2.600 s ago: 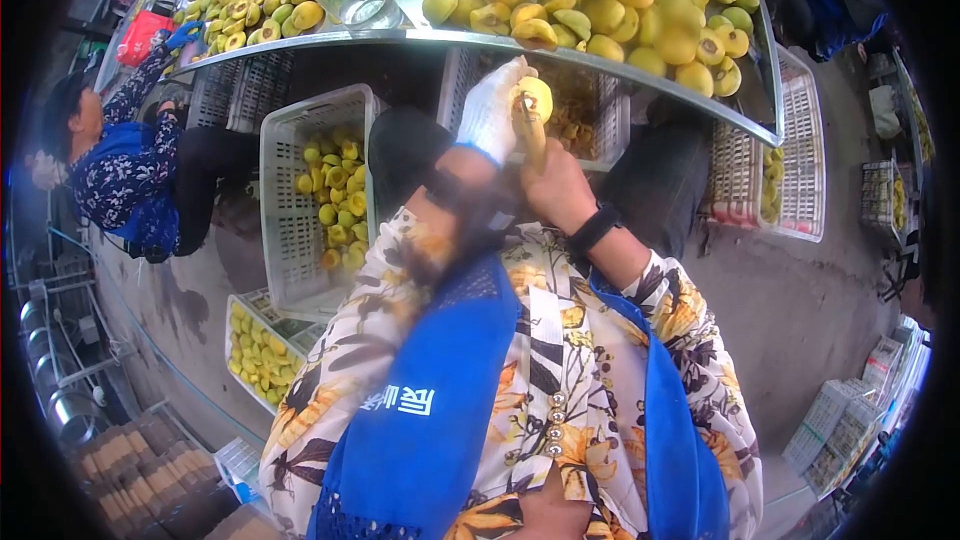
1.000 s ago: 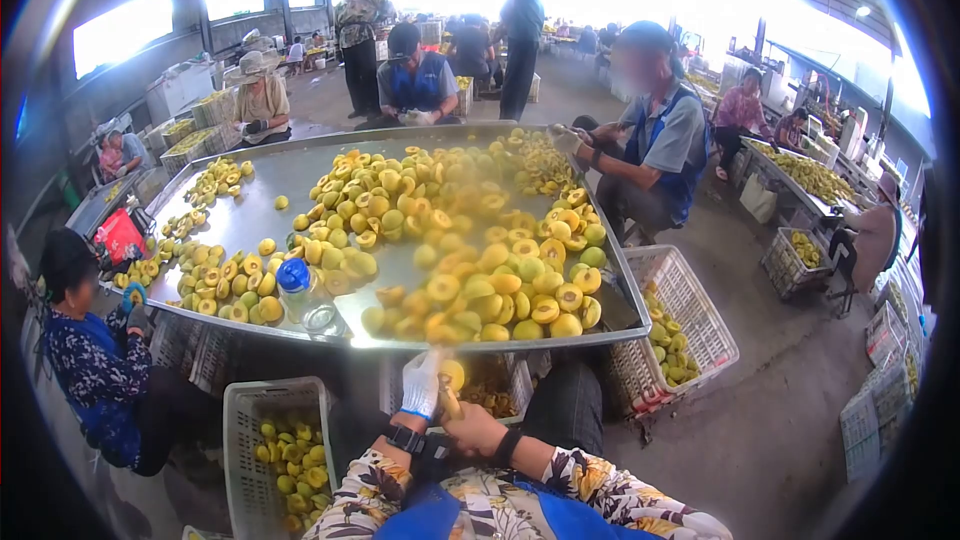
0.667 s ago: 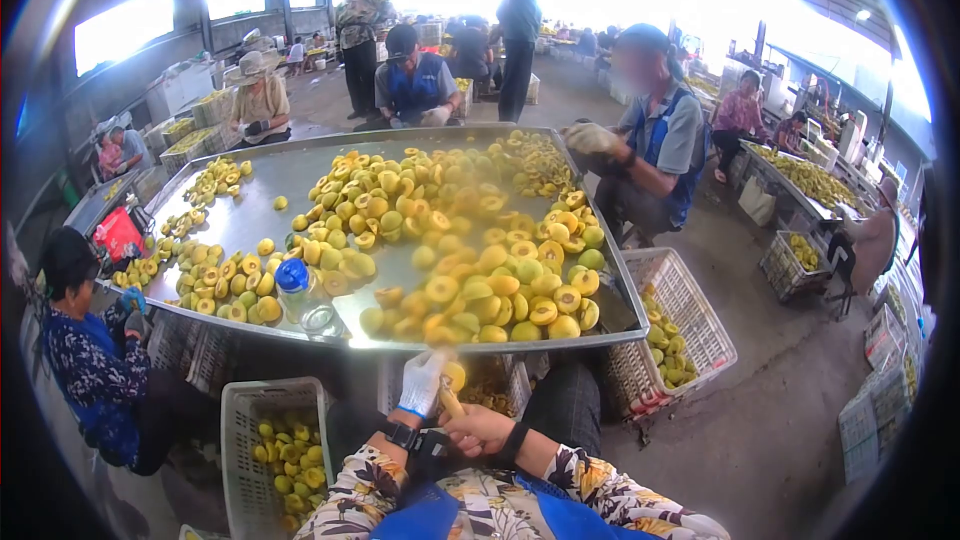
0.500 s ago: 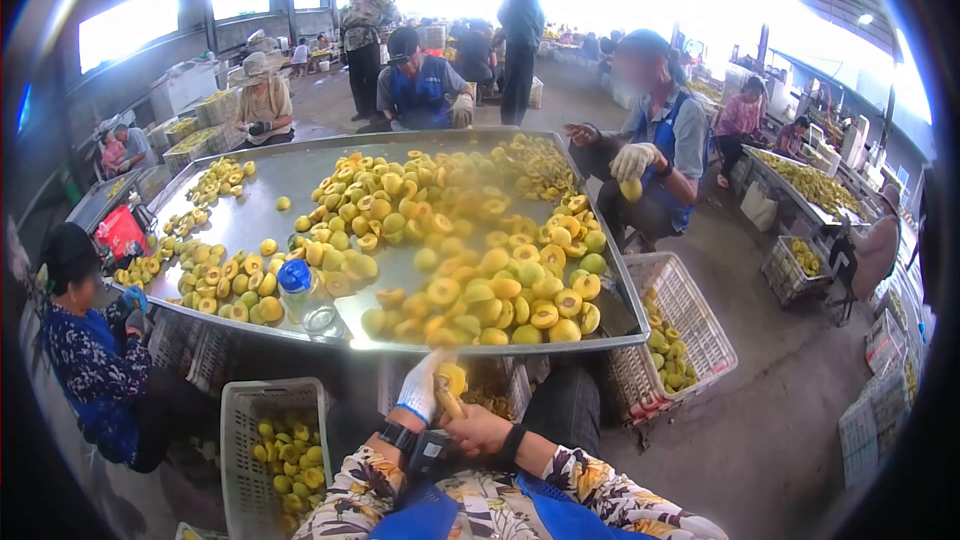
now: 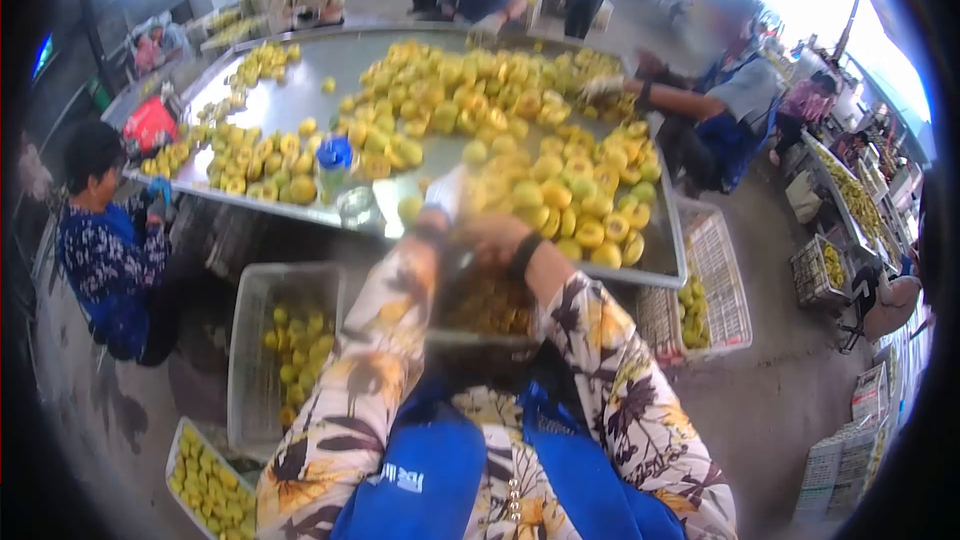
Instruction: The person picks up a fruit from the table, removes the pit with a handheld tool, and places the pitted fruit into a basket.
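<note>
My gloved left hand (image 5: 450, 192) reaches over the near edge of the metal table (image 5: 395, 202), beside a heap of yellow peaches (image 5: 545, 195), many cut in half. Motion smears its fingers, so whether it holds a peach is not visible. Close to its right, my bare right hand (image 5: 495, 238) is at the table's edge with fingers curled; what lies in them is blurred. A clear jar with a blue lid (image 5: 335, 152) stands left of my hands. Below them sits a crate (image 5: 485, 338) with brownish bits inside.
Crates of peaches stand on the floor at my left (image 5: 240, 370) and right (image 5: 745, 290). A person in a blue apron (image 5: 740, 125) reaches onto the table from the right. Another person (image 5: 110, 240) sits at the left, near a red bag (image 5: 150, 126).
Both hands have moved forward from my lap to the table edge. Earlier the left held a peach and the right a tool's handle. The view has tilted down; the right-hand co-worker reaches onto the table.
</note>
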The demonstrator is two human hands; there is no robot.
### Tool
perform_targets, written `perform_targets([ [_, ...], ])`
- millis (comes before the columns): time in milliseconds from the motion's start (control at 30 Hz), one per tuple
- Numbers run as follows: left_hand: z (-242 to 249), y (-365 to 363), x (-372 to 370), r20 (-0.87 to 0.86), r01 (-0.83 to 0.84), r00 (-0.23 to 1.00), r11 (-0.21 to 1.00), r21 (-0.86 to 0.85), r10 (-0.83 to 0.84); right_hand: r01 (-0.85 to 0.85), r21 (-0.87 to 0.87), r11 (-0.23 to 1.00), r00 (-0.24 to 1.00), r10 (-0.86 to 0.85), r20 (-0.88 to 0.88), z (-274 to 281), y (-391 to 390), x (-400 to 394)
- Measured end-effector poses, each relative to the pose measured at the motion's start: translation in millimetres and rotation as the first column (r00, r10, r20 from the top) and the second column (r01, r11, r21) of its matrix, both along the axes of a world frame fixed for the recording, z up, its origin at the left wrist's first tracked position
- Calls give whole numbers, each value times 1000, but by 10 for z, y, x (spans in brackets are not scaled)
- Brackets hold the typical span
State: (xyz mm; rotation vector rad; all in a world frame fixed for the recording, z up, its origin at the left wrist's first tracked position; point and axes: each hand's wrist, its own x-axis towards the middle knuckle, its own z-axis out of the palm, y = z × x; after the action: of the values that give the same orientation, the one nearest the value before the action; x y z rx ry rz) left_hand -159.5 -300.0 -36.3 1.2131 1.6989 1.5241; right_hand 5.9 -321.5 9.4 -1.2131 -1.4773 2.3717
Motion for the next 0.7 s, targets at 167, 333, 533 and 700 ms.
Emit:
perform_targets([
  [167,400,-364,281,-206,22,978,997,-74,-37,-138,383,913,989,151,-5,113,-203,327],
  [333,452,-975,796,517,-46,855,999,15,32,13,395,918,997,20,-81,28,-863,619],
  [533,362,-1345,951,616,-30,784,995,-96,83,1,791,612,990,-110,84,-415,-1226,610],
  [700,150,-1336,788,776,192,628,979,-72,-66,13,325,946,999,0,-39,-129,-1346,645],
])
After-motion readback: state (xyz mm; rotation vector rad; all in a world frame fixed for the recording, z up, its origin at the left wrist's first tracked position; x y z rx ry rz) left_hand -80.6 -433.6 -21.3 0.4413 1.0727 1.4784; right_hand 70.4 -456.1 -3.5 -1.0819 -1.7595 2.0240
